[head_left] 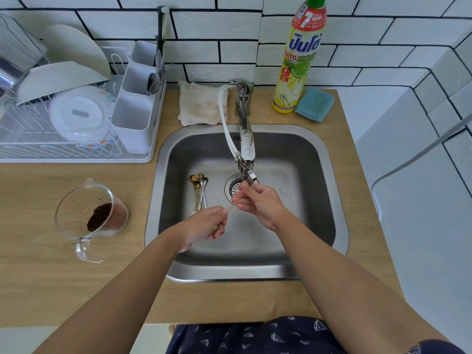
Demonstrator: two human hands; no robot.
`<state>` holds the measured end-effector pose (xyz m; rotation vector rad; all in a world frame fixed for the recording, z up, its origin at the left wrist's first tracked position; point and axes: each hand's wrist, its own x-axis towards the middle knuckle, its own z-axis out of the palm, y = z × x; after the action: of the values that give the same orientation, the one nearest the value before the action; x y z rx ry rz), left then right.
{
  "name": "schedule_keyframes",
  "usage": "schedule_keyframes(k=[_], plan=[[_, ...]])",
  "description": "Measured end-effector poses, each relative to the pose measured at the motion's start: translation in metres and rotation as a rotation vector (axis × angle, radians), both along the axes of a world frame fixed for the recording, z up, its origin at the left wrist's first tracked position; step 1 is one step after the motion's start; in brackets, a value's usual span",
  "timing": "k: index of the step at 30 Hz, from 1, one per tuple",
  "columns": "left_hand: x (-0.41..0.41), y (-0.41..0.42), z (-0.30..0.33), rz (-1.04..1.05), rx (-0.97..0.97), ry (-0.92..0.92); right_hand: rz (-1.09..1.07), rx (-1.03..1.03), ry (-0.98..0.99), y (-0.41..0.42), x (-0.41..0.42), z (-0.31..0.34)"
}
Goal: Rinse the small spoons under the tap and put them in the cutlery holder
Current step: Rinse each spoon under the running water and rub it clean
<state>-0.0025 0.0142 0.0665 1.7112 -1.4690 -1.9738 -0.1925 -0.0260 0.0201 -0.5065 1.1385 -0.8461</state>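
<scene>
Pinched by both hands, left (207,224) and right (258,202), under the tap (245,139): thin gold spoon (234,203), liable to slip toward the drain (233,190).

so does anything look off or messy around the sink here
Mostly tidy. The measuring jug left of the sink holds a dark brown clump, the spoons lying in the basin carry brown residue, and the cloth behind looks stained.

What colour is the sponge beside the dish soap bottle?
Light blue sponge, clearest in the head view.
</scene>
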Motion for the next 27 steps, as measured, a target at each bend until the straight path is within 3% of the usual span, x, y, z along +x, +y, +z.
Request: schedule_keyframes(k=[5, 10, 12, 17, 24, 27], plan=[[-0.001, 0.002, -0.006, 0.005, -0.117, -0.104, 0.007, 0.008, -0.032, 0.005, 0.009, -0.004], [-0.006, 0.002, -0.010, -0.010, -0.148, -0.126, 0.098, -0.126, 0.195, 0.007, 0.017, -0.006], [-0.004, 0.001, -0.010, 0.007, -0.149, -0.097, 0.048, -0.115, 0.202, 0.004, 0.017, -0.003], [-0.003, 0.000, -0.009, 0.049, -0.119, -0.025, 0.021, -0.020, -0.037, 0.003, 0.008, 0.000], [-0.001, 0.004, -0.005, 0.117, 0.016, 0.166, 0.068, -0.001, 0.092, 0.001, 0.008, 0.007], [0.004, 0.004, -0.005, 0.319, 0.207, 0.373, 0.002, 0.052, -0.173, 0.000, 0.003, 0.005]])
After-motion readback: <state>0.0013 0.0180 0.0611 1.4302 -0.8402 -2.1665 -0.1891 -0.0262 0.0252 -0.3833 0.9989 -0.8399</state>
